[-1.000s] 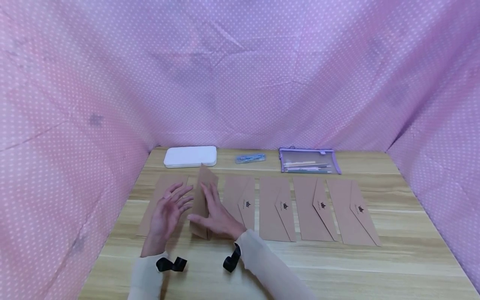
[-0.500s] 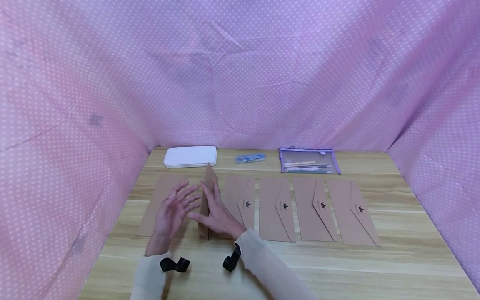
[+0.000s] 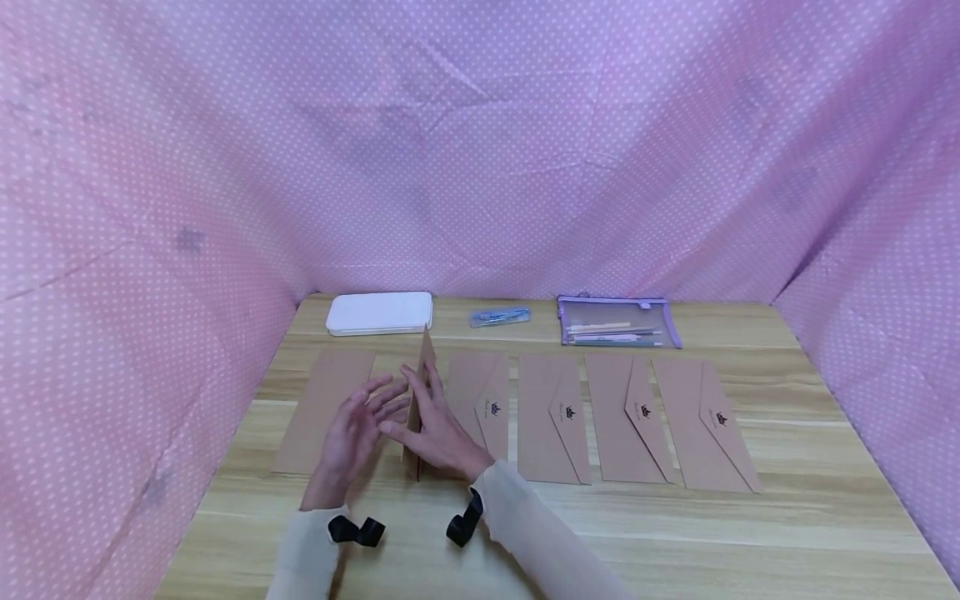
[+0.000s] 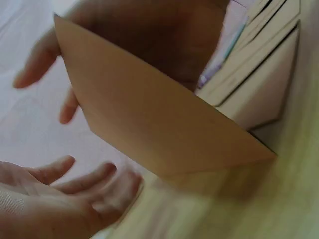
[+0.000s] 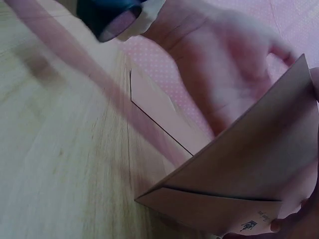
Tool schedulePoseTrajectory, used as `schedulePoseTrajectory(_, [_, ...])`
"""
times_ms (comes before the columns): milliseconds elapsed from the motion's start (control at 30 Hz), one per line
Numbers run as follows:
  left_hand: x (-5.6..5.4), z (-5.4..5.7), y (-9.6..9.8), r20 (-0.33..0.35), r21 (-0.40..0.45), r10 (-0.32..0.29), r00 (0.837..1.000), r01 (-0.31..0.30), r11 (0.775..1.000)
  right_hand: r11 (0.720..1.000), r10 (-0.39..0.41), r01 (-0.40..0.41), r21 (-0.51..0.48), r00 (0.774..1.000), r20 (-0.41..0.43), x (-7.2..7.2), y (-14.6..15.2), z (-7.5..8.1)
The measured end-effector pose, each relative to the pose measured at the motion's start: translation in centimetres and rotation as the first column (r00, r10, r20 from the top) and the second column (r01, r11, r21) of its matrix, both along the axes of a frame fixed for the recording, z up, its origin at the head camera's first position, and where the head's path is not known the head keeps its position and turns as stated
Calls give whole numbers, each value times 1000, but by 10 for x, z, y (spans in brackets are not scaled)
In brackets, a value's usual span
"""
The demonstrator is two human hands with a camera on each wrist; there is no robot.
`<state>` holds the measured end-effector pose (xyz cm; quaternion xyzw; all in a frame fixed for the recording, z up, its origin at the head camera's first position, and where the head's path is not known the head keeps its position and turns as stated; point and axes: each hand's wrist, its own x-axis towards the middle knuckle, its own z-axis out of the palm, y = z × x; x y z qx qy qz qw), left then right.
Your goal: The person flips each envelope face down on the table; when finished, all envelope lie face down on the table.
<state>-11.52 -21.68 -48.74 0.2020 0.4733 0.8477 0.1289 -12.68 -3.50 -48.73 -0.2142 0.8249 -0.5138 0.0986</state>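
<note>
A brown kraft envelope (image 3: 423,367) stands on edge between my hands. My right hand (image 3: 442,437) holds it from the flap side. In the right wrist view a fingertip (image 5: 277,225) rests on the envelope's flap (image 5: 219,209), near a small black crown print. My left hand (image 3: 352,437) has its palm turned towards the plain side, fingers loosely spread. In the left wrist view a gap shows between the left hand (image 4: 65,199) and the envelope (image 4: 144,114). Part of the right hand (image 4: 149,40) is hidden behind the paper there.
Left of my hands another envelope (image 3: 315,417) lies plain side up. Several envelopes (image 3: 551,417) with flaps and crown prints lie in a row to the right. Behind stand a white case (image 3: 379,312), a small blue packet (image 3: 500,317) and a purple-edged zip pouch (image 3: 619,322).
The envelope has swung from leaning left to nearly upright, its top edge moving right. My left hand has moved right after it. The right hand has hardly moved.
</note>
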Motion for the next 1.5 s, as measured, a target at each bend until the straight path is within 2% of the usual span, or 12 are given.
schedulePoseTrajectory(133, [4,-8,0,132,-13,0,991,1,1000,1000,-12,12,0,1000,7,1,0,0])
schedulePoseTrajectory(233, [5,-10,2,171,-4,-8,985,9,1000,1000,-24,24,-6,1000,7,2,0,1])
schedulePoseTrajectory(533, [7,-14,5,168,12,-85,982,84,996,997,-74,75,-34,997,9,3,1,6])
schedulePoseTrajectory(1033, [13,-11,9,182,-52,-96,979,107,993,987,-117,123,-101,991,68,0,18,9])
schedulePoseTrajectory(1233, [15,-12,11,196,-87,-82,977,101,991,981,-141,160,-109,977,160,-5,26,10])
schedulePoseTrajectory(1400, [16,-15,10,188,-82,-96,977,113,990,972,-191,219,-85,947,260,-10,30,7])
schedulePoseTrajectory(1500, [17,-17,10,169,-84,-107,980,123,989,967,-215,244,-76,938,272,-13,33,3])
